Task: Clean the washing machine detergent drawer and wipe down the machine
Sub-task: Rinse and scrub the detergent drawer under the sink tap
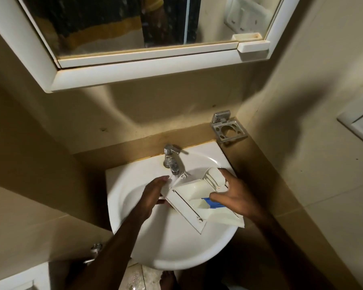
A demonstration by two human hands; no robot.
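Nearest the camera, two bare forearms reach up over the front rim of the round white ceramic basin (pixel 155 243). Between the hands, held over the bowl, is the white plastic detergent drawer with a blue insert (pixel 189 197).

The left hand (pixel 153 195) holds the drawer's left side, palm against the wall and fingers pointing up toward the tap; how far the fingers wrap underneath is hidden, so whether this grip is closed on the drawer cannot be told. The right hand (pixel 233 195) comes in from the right, its grip clamped on the drawer: fingers curled over the rim by the blue insert, thumb up near the rounded front handle.

The drawer's long axis runs diagonally, from its near corner at lower right, past the basin rim, up and left to its far end, which lies just under the spout of the chrome tap (pixel 172 162). That far end sits nearer the left hand, so rinsing looks likely to turn on the left hand steering it under the water while the right hand steadies the handle end. Whether water is running is hard to tell.

Farther back, a metal toothbrush holder (pixel 228 130) is on the beige wall, and a white-framed mirror cabinet (pixel 134 65) hangs above.
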